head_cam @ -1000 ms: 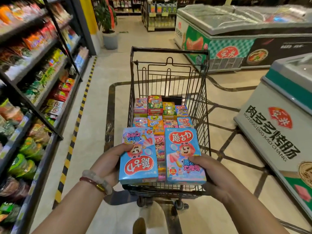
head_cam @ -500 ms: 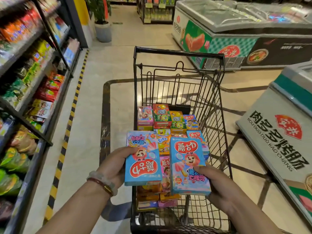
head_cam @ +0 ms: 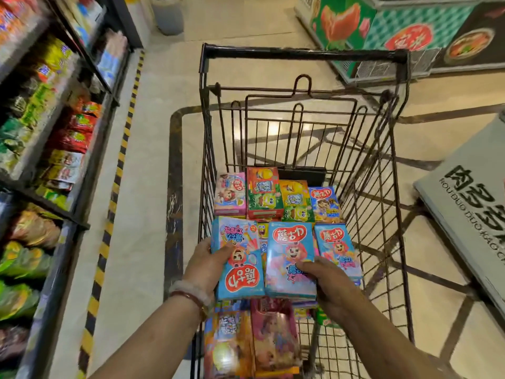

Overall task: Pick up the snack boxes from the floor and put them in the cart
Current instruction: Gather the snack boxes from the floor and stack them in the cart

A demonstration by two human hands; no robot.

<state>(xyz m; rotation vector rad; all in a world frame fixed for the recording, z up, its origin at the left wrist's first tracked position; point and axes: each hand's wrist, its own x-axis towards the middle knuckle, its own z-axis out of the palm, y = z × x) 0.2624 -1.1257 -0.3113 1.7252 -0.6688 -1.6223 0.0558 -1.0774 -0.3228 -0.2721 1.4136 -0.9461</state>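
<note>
While the left hand [head_cam: 205, 269] grips one blue snack box [head_cam: 240, 263] and the right hand [head_cam: 325, 283] another [head_cam: 291, 258], lower both flat onto the stack in the cart [head_cam: 303, 54]; release only once seated.

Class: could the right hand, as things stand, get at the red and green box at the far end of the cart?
Probably not yet: the right hand holds a blue box; otherwise the red and green box lies uncovered.
</note>
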